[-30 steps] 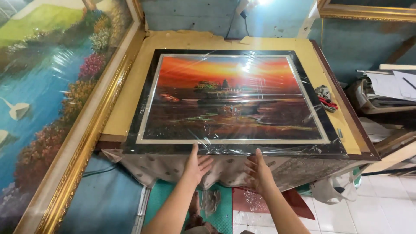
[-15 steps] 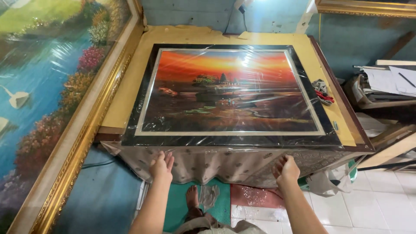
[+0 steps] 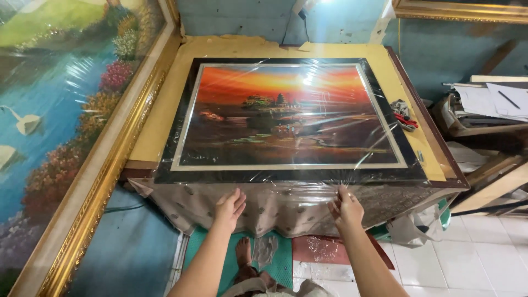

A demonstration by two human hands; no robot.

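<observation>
A framed sunset painting (image 3: 286, 115) with a black frame lies flat on a table, covered in clear plastic wrap (image 3: 308, 192) that hangs over the near edge. My left hand (image 3: 230, 208) rests flat with fingers spread against the hanging wrap below the frame's near edge, left of centre. My right hand (image 3: 345, 208) pinches the wrap at the near edge, right of centre, with its fingers closed on the film.
The table (image 3: 159, 110) is topped with yellow-brown cardboard. A large gold-framed landscape painting (image 3: 60, 110) leans on the left. Small pliers with red handles (image 3: 406, 115) lie at the table's right edge. Shelves with papers (image 3: 489, 104) stand to the right. My foot (image 3: 245, 256) is on a green mat.
Both hands started together at the middle, spread out to the sides along the hanging wrap, then came partly back in. The right hand now pinches the film.
</observation>
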